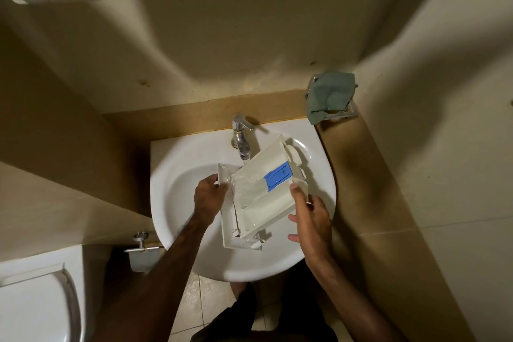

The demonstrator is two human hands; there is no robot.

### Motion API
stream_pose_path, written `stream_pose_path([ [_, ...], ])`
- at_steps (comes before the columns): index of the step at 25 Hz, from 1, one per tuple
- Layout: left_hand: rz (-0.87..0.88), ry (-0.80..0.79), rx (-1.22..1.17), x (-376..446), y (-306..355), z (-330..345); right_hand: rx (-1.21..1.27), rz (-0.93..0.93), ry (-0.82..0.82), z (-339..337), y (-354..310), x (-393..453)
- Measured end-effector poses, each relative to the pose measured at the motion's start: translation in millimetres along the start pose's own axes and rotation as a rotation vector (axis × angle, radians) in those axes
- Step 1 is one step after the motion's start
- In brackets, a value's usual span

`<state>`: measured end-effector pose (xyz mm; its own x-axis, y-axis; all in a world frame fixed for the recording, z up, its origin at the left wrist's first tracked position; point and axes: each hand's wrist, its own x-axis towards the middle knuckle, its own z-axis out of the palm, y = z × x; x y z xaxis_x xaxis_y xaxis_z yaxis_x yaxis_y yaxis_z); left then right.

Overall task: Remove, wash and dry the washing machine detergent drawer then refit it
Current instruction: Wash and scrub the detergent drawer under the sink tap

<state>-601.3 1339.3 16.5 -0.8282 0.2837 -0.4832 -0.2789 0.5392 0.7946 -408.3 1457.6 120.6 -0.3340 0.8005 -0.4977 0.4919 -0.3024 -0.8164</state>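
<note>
A: How are the hands set?

B: Both reach over the basin [177,203]. The left hand [208,198] has its fingers curled around the drawer [258,197] at its left end, by the front panel. The right hand [311,219] holds the drawer's right side, thumb pressed on the top edge, the other fingers spread loosely beneath and beside it.

A: And the drawer?

B: It is held tilted over the basin, just under the tap [242,141]. Water from the tap falls into its open compartment. A blue insert [278,176] sits in the compartment toward the tap end.

A: Anything hard to see?

B: How much water sits in the drawer I cannot tell. The basin's drain is hidden beneath it. A green cloth [330,96] hangs on a wall holder to the right of the tap, covering most of the holder.
</note>
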Motion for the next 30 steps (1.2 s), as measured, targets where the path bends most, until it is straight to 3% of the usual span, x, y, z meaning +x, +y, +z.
stream_pose_path([
  [4,-0.044,-0.026,-0.218,7,-17,0,0.050,0.035,-0.081,-25,-44,12],
  [10,0.019,-0.022,-0.291,-2,-19,8,-0.111,0.058,-0.296,-11,-82,21],
  [18,0.003,-0.054,-0.317,-2,-5,31,-0.431,-0.265,-0.002,3,-71,-1],
  [21,0.028,-0.065,-0.206,6,16,38,-0.479,-0.370,0.056,5,-73,-1],
  [25,0.159,-0.061,0.269,30,27,35,-0.601,-0.463,0.100,6,-69,-1],
  [30,0.171,-0.026,0.357,43,27,37,-0.580,-0.474,0.110,5,-63,2],
])
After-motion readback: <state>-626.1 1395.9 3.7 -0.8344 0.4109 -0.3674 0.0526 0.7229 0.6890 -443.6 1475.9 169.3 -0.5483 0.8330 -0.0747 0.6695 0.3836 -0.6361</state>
